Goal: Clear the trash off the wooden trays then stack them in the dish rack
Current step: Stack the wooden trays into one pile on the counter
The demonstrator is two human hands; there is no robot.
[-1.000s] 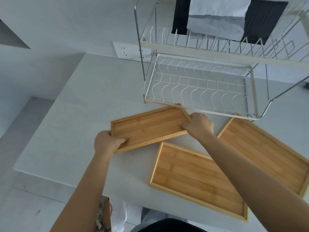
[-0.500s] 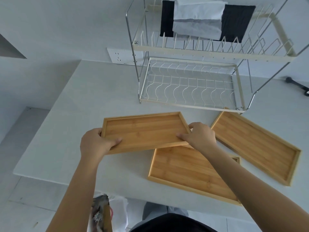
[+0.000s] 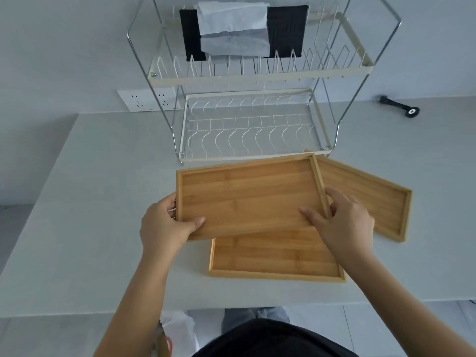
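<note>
1. Both hands share one load: the left hand (image 3: 164,222) clamps the near-left corner of the top tray (image 3: 247,194), thumb lying on the tray floor and fingers curled under the short edge, so that end cannot droop.
2. Right hand (image 3: 342,222) takes the opposite end, thumb pressed flat inside and the other fingers wrapped over the right rim. With a grip at each short end the long board is easy to keep level or to tip on edge.
3. Held between the hands, that tray appears lifted off the counter (image 3: 77,202); it overlaps the tray beneath and hides the nearest corner of the third, which suggests it is being carried, not resting.
4. Just below the hands lies the second tray (image 3: 273,261), flat on the counter and pointing toward the person.
5. Under and beyond the right hand, the third tray (image 3: 371,199) sits flat at an angle, its far corner close to the rack's foot.
6. All three trays look bare, so the trash step seems done; a white bag (image 3: 177,328) shows below the counter edge, near the left forearm.
7. Straight ahead of both hands stands the dish rack (image 3: 252,124), its lower shelf empty and its front rail just past the held tray's far edge. That shelf's wavy wires look meant to keep flat things upright, so the tray probably needs tilting onto a long edge.
8. Cloths (image 3: 231,29) hang over the top tier, clear of the lower shelf.
</note>
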